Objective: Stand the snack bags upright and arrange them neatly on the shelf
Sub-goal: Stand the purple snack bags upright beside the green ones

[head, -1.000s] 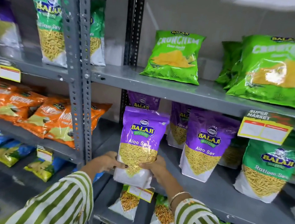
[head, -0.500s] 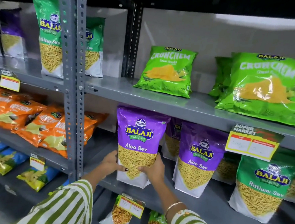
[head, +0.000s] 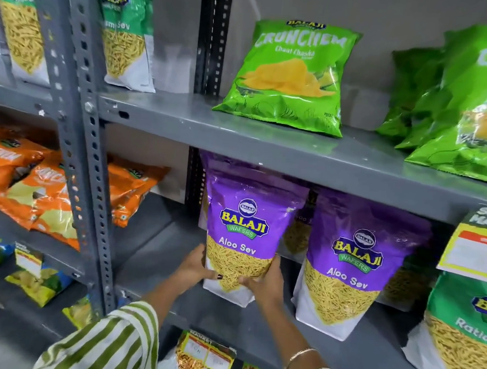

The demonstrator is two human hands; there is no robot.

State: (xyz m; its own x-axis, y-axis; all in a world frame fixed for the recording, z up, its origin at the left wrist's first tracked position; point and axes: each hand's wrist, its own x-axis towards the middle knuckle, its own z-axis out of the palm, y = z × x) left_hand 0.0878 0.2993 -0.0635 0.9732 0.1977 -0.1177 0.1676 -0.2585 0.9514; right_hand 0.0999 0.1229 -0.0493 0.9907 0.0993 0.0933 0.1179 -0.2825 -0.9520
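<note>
A purple Aloo Sev bag (head: pixel 243 228) stands upright on the grey middle shelf (head: pixel 155 253), near its left end. My left hand (head: pixel 193 266) grips its lower left side and my right hand (head: pixel 266 283) grips its lower right side. A second purple Aloo Sev bag (head: pixel 352 268) stands upright just to its right. More purple bags sit behind them, mostly hidden. A green Ratlami Sev bag (head: pixel 463 338) stands at the far right.
Green Crunchem chip bags (head: pixel 289 74) lean on the upper shelf (head: pixel 183 121). Orange bags (head: pixel 40 194) lie on the left unit beyond the perforated grey post (head: pixel 80 130). A yellow price tag (head: pixel 477 249) hangs at the right. More bags sit on lower shelves.
Both hands have pushed the purple Aloo Sev bag further back onto the middle shelf and set it upright; the camera has moved closer.
</note>
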